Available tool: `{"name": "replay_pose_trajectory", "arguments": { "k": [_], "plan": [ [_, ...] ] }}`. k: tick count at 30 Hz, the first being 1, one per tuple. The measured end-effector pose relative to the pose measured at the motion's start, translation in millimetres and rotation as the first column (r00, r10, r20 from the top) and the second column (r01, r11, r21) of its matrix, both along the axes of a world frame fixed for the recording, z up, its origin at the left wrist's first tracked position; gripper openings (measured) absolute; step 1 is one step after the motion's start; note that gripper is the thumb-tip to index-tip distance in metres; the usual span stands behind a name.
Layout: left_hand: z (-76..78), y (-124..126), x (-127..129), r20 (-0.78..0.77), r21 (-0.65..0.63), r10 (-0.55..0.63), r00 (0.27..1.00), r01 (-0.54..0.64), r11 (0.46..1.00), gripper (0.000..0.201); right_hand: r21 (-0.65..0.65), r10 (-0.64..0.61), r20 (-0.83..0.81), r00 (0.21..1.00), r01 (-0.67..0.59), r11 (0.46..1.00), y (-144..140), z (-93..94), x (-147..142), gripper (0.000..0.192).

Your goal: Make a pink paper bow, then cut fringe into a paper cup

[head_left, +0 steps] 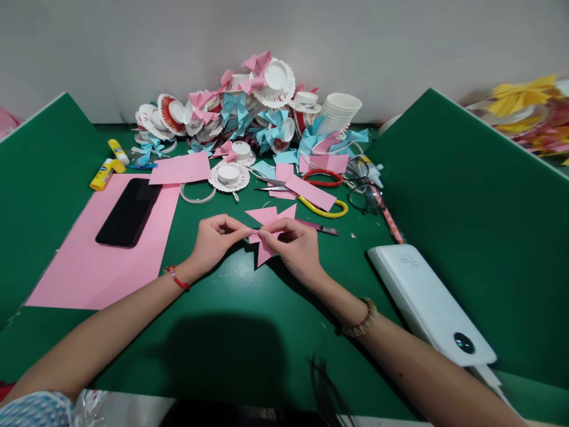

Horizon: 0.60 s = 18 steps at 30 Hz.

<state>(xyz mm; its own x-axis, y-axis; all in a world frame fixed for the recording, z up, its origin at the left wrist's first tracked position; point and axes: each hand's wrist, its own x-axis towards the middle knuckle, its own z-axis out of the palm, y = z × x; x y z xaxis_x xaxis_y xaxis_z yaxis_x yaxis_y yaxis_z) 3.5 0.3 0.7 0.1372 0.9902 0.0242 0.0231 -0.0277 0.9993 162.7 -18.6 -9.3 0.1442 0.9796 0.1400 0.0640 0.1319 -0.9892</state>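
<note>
Just above the green table, my left hand and my right hand meet at a small strip of pink paper. Thumb and forefinger of each hand pinch it, fingertips almost touching. Pink pointed paper pieces stick out below and above the right fingers, like parts of a folded bow; my fingers hide where they join. Beyond the hands lie scissors with one red and one yellow handle, partly under a cut pink strip. A slim cutter lies behind my right hand.
At the back is a heap of small paper hats with pink and blue bows, beside stacked paper cups. A black phone rests on a pink sheet, near glue sticks. Glasses and a white power bank lie right. Green partitions flank the table.
</note>
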Motion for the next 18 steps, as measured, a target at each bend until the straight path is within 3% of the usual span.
{"name": "replay_pose_trajectory", "arguments": {
  "k": [10, 18],
  "plan": [
    [-0.2, -3.0, 0.9, 0.068, 0.091, -0.023, 0.997, 0.017, 0.996, 0.022, -0.014, 0.056, -0.021, 0.998, -0.057, 0.998, 1.6, -1.7, 0.8, 0.013],
    [0.3, -2.3, 0.7, 0.042, 0.055, 0.035, 0.999, -0.037, 0.998, 0.019, 0.000, 0.079, -0.021, 0.997, -0.079, 0.997, 0.7, -3.0, -0.4, 0.016]
  ]
}}
